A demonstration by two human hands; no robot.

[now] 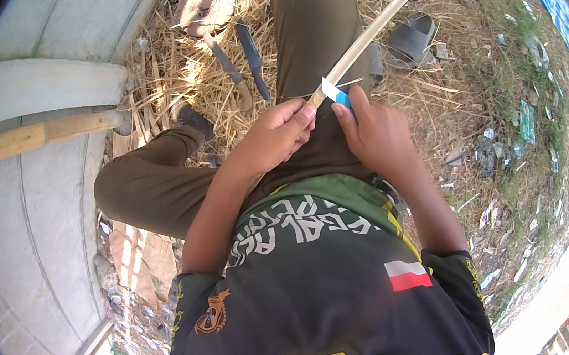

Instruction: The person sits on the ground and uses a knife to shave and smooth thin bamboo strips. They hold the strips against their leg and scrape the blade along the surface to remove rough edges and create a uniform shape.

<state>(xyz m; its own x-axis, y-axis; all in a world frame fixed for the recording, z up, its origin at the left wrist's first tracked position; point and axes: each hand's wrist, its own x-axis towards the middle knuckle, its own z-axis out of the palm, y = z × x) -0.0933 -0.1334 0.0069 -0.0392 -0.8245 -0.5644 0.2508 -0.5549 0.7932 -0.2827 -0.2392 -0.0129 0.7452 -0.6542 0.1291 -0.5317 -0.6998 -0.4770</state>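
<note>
A long pale bamboo strip [367,39] slants over my lap toward the upper right. My left hand [281,134] is closed on its near end, thumb on top. My right hand [379,130] is closed around a small knife [342,99], whose blue handle is mostly covered by the fingers. Its bright blade lies against the strip just beyond my left fingertips. A thin sliver sticks out beside the blade. Left of my leg, a knife with a wooden handle [229,72] lies on the shavings next to a long dark blue tool [252,58].
A rounded block [207,9] sits among straw-like shavings [167,83] at the upper left. Along the left stand a pale panelled wall [54,18] and a bamboo pole [38,139]. A grey sandal [410,42] lies beyond my right knee. Scattered litter and grass cover the right side.
</note>
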